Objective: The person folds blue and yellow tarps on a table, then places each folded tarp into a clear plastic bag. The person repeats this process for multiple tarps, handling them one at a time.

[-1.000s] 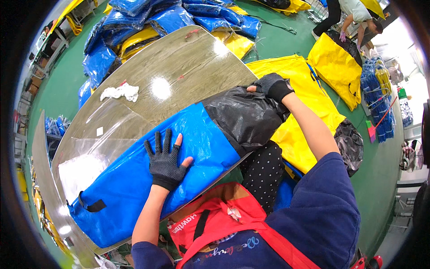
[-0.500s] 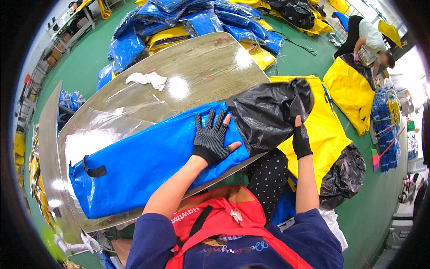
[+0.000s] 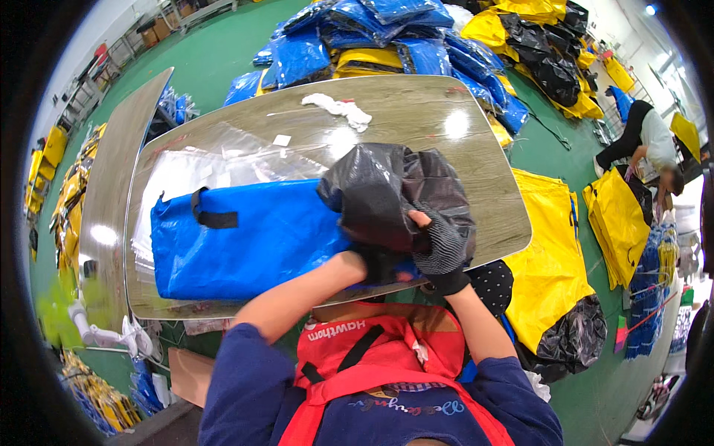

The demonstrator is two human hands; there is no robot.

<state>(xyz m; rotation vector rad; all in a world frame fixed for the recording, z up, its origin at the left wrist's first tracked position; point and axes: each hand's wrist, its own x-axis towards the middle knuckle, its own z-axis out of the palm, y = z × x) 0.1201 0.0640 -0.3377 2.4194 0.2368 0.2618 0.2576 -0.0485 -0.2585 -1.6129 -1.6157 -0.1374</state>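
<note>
A long blue bag [image 3: 260, 245] with a black plastic end [image 3: 375, 193] lies across the wood-grain table [image 3: 416, 111]. The black end is bunched up and folded back over the right part of the blue. My right hand [image 3: 440, 249], in a dark fingerless glove, grips the black plastic at its right side, thumb on top. My left hand [image 3: 383, 266], gloved alike, is at the near edge of the fold; its fingers are blurred and partly hidden by the black material. A black strap handle [image 3: 212, 212] shows near the bag's left end.
Clear plastic film [image 3: 238, 149] and a crumpled white cloth [image 3: 338, 110] lie on the table behind the bag. Yellow bags [image 3: 547, 253] are stacked to the right. A heap of wrapped blue bags [image 3: 372, 37] stands beyond. A co-worker [image 3: 654, 145] bends at the far right.
The black end, stretched out to the right before, is now gathered and folded back leftward. My right hand moved left with it; my left hand went from flat on the blue to the fold.
</note>
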